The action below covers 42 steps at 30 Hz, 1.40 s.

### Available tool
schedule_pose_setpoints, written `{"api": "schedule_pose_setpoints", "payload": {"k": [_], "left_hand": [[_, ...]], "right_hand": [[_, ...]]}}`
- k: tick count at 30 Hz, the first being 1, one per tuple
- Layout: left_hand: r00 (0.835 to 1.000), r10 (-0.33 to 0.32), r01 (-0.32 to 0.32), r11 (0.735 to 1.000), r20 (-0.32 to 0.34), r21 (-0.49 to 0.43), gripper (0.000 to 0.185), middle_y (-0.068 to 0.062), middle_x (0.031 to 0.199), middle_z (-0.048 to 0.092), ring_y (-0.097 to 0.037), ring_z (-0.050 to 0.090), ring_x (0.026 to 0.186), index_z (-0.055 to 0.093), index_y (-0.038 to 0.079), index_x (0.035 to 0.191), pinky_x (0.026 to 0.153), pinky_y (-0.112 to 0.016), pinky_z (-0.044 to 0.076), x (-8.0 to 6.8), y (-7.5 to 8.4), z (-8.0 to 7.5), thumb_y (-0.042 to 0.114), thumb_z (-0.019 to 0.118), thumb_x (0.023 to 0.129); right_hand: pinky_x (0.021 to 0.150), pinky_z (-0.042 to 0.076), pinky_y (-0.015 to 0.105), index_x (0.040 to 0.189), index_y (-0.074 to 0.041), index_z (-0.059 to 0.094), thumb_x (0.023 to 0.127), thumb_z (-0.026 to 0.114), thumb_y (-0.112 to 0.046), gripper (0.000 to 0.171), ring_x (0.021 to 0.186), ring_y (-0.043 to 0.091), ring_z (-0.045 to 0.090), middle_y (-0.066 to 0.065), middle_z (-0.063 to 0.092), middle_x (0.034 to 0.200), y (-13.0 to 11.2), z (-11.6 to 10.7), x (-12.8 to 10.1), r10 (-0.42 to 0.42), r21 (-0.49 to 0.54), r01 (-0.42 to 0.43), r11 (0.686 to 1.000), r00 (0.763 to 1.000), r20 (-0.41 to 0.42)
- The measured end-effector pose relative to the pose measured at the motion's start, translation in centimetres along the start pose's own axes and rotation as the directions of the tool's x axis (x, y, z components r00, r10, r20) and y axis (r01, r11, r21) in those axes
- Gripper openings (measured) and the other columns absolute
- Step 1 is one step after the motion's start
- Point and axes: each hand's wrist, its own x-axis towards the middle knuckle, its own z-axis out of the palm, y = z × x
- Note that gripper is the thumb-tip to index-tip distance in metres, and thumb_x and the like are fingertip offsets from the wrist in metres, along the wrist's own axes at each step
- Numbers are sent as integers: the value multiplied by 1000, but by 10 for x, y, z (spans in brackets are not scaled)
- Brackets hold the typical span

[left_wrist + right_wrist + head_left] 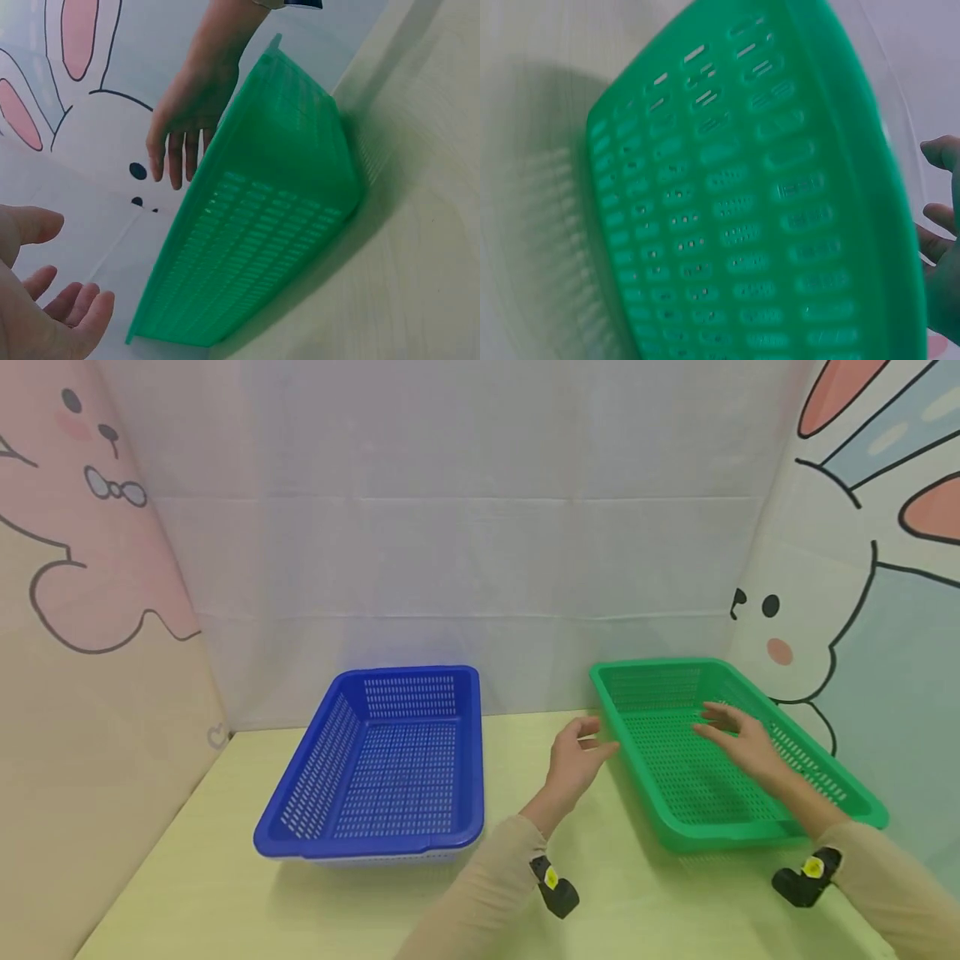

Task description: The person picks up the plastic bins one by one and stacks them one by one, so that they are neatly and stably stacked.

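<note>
I logged fingers parted and released: left hand (577, 760) near the green basket's (660, 768) left rim, right hand (742, 750) over its interior; bench (517, 752) separated that from the blue basket (397, 777).

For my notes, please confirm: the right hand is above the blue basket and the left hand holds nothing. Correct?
Wrong basket: the head view shows the right hand above the green basket. The left hand indeed holds nothing.

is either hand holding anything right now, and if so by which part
Nothing is held: the left hand is empty beside the green basket, and the right hand is empty above it.
</note>
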Motion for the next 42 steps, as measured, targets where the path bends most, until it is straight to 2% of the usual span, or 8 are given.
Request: {"api": "schedule_pose_setpoints", "payload": {"k": [5,12,20,23,26,30,35,42], "left_hand": [[998,-24,21,998,-55,-55,42,-3,114,54,-22,55,101,55,10,116,77,-32,50,-4,-10,19,9,70,77],[994,-86,81,994,-68,-79,51,-6,117,52,-26,53,103,50,8,121,79,-36,49,-10,-24,38,9,73,75],[989,-132,126,988,-69,-89,60,-7,118,52,-27,53,102,46,9,126,79,-37,49,-14,-33,48,12,75,74],[988,-140,133,987,-65,-92,62,-8,116,53,-25,55,98,45,6,127,78,-36,50,-15,-34,50,8,75,72],[987,-149,143,985,-52,-99,63,-9,112,55,-23,56,95,45,3,128,77,-36,50,-16,-34,51,5,75,72],[987,-157,152,981,-33,-121,61,-8,108,56,-21,57,92,46,1,128,77,-35,51,-16,-36,51,4,73,73],[987,-163,161,976,-1,-149,58,-5,102,55,-18,57,87,47,0,126,75,-32,52,-16,-39,52,4,71,74],[986,-164,164,973,13,-165,56,-4,102,55,-17,58,83,48,-1,126,72,-32,52,-15,-43,53,4,71,74]], "right_hand": [[84,33,63,137,6,29,93,49,-32,62,116,49,34,33,38,129,11,-10,-4,58,-25,-59,998,998,-23],[84,32,63,137,10,27,94,48,-32,63,114,55,31,38,35,129,27,-28,-9,67,-82,-70,994,997,-43],[82,34,63,142,-6,26,88,51,-49,74,114,48,36,30,40,130,122,-36,4,79,-163,-99,982,989,-129],[82,33,62,141,-5,30,87,53,-46,72,112,48,38,29,43,128,141,-40,4,49,-181,-78,980,986,-161],[83,33,61,141,-4,30,88,54,-42,68,110,48,39,29,43,127,133,-46,-2,60,-192,-90,977,986,-157],[80,39,56,140,-3,30,90,53,-37,65,107,47,42,26,44,127,101,-52,-13,68,-224,-95,970,990,-127],[78,43,54,135,6,33,90,54,-30,61,103,50,44,33,43,122,67,-57,-23,55,-223,-83,971,990,-128],[78,36,62,132,14,31,91,53,-23,59,101,56,39,42,39,120,67,-65,-30,56,-226,-85,970,989,-133]]}}
